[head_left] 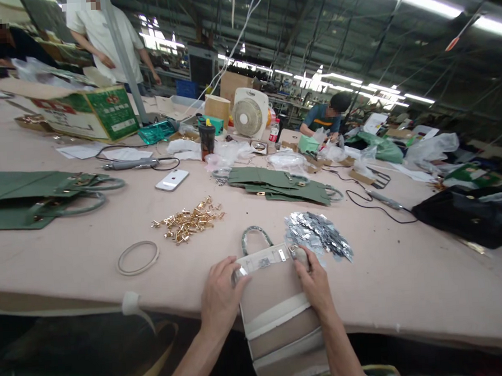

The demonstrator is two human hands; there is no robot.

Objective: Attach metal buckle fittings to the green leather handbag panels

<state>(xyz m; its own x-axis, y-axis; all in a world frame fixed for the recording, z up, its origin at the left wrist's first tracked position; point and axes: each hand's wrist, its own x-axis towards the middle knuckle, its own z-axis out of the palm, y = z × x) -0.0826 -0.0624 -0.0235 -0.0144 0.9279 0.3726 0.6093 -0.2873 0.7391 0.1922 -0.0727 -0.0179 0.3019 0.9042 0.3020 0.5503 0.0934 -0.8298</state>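
A beige bag panel (273, 288) lies over the table's front edge, its lower part hanging toward me. From its top rises a wrapped handle (255, 232). My left hand (220, 290) pinches the panel's upper left corner. At the upper right corner, my right hand (315, 280) is closed on the panel, with the fingers near a small metal piece. Small metal plates show along the pale top strip (265, 260). Just beyond my right hand lies a heap of flat silver metal plates (318, 235). A pile of gold-coloured metal fittings (189, 220) lies farther left.
A roll of tape (137, 258) lies left of my hands. Green bag pieces (280, 185) rest behind the heaps, and more green bags (24, 197) at far left. A phone (172, 180), a drink cup (207, 138) and a fan (250, 114) stand farther back. Several people work beyond.
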